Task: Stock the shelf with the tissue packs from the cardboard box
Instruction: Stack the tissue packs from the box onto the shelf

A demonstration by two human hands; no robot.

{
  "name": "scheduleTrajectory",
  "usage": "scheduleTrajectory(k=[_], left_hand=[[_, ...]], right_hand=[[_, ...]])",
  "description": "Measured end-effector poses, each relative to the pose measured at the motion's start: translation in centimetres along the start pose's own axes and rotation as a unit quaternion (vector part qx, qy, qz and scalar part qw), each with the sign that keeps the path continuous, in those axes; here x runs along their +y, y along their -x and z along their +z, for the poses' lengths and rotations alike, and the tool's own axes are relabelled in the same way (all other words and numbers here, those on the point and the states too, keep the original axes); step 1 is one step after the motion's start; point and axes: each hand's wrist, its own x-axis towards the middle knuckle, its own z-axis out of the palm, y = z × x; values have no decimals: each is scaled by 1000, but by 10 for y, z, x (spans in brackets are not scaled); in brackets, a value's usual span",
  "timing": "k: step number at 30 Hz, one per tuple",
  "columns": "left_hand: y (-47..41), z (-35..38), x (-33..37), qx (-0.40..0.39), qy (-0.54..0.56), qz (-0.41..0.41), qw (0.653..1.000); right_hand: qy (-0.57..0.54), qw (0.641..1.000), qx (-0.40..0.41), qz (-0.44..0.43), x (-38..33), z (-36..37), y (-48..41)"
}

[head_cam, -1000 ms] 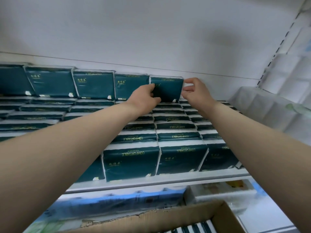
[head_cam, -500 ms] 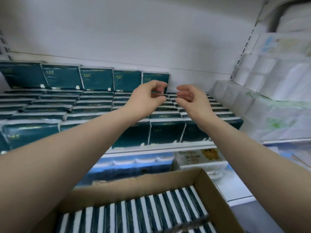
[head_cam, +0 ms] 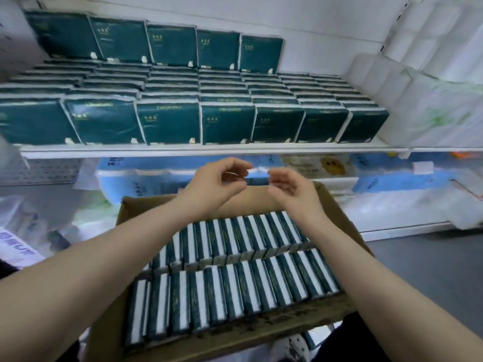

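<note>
Tissue pack [head_cam: 261,52] shelved, we are bringing left hand [head_cam: 217,184] and right hand [head_cam: 292,190], grips slack and empty, back from shelf [head_cam: 209,152] to cardboard box [head_cam: 339,207] for another.

Teal tissue packs [head_cam: 227,124], brown cardboard box [head_cam: 337,202]

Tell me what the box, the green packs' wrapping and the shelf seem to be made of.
Box: cardboard, matte brown, judging by its creased, ragged rim and dull fibrous face.
Packs: probably thin plastic film, dark green with a faint sheen, wrinkled at the white sides.
Shelf: likely painted metal, smooth white with a thin straight front lip; the look leaves that open.
</note>
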Motion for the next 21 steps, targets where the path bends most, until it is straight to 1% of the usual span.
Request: scheduleTrajectory(k=[3,6,9,12,14,18,21], left_hand=[[27,9,-30,-30,-4,-56,998],[49,19,-64,-52,-21,-107,993],[65,27,-91,-98,-37,-147,984],[71,39,-106,-123,-97,-154,976],[73,48,-109,-139,-125,-151,971],[78,63,-113,-162,-170,-133,963],[82,66,-117,-182,-195,-135,954]], right_hand=[[27,998,-46,22,24,21,20],[47,993,-79,77,50,40,40],[156,973,-139,100,68,51,51],[247,947,-180,97,77,55,56],[301,931,-196,72,82,58,57],[359,905,-226,34,90,64,57],[393,883,-255,22,94,71,56]])
